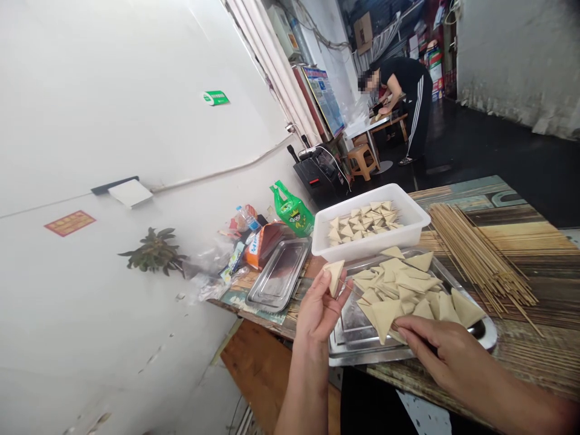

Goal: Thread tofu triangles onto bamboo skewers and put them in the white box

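My left hand (319,308) is raised over the near left corner of a metal tray (353,338), pinching one triangular tofu piece (335,275) that seems threaded on a thin skewer. My right hand (432,350) rests at the tray's front edge, its fingers closed on another tofu triangle (385,317) at the edge of a pile of tofu triangles (408,290). Behind the tray stands a white plastic tub (408,226) holding more tofu triangles. A bundle of bamboo skewers (475,254) lies to the right on the wooden table (544,356).
An empty steel tray (278,275), a green plastic bag (292,211), snack packets and a water bottle (248,219) crowd the table's left end by the white wall. Farther back, a person in dark clothes (408,96) leans over a small table near a wooden stool (362,160).
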Demonstrator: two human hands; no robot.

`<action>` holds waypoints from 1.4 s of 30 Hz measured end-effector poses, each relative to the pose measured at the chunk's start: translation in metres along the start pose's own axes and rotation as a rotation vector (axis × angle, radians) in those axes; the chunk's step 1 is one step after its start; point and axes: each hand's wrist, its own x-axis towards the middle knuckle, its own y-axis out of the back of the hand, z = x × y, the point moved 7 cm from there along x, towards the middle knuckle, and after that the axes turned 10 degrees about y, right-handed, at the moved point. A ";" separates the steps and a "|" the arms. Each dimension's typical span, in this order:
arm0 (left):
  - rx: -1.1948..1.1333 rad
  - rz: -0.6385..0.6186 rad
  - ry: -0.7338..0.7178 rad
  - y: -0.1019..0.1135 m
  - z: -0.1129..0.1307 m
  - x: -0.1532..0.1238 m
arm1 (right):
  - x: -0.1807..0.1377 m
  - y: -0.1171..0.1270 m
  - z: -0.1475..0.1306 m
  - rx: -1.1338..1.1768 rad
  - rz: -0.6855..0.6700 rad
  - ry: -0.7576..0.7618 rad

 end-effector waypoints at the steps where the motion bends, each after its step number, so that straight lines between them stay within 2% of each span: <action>1: 0.009 0.003 -0.007 -0.001 0.000 -0.001 | 0.000 0.000 0.000 -0.010 0.000 -0.001; 10: 0.031 0.011 -0.007 0.001 -0.002 -0.002 | 0.000 -0.001 -0.002 0.002 -0.015 0.006; 15: 0.042 -0.017 0.066 -0.001 -0.023 -0.004 | 0.005 0.003 -0.006 0.014 -0.005 -0.002; 19: 0.112 -0.092 0.131 -0.017 -0.044 -0.010 | 0.008 0.008 -0.004 0.003 0.015 -0.023; 22: 0.192 -0.105 0.166 -0.026 -0.050 -0.012 | 0.010 0.016 0.000 0.003 0.037 -0.022; 24: 0.280 -0.071 0.112 -0.024 -0.043 -0.010 | 0.013 0.022 0.004 0.003 0.052 -0.036; 28: 0.641 0.150 -0.247 0.000 -0.008 -0.004 | 0.017 0.039 0.013 -0.018 0.122 -0.107; 30: 0.868 0.191 -0.353 0.008 -0.003 0.000 | 0.018 0.045 0.016 -0.038 0.156 -0.122; 32: 1.043 0.159 -0.379 0.011 -0.009 0.005 | 0.019 0.046 0.016 -0.054 0.159 -0.120; 36: 1.252 0.102 -0.366 0.010 -0.026 0.015 | 0.018 0.043 0.018 -0.049 0.141 -0.125; 42: 1.512 0.114 -0.412 0.001 -0.032 0.020 | 0.019 0.038 0.020 -0.022 0.116 -0.131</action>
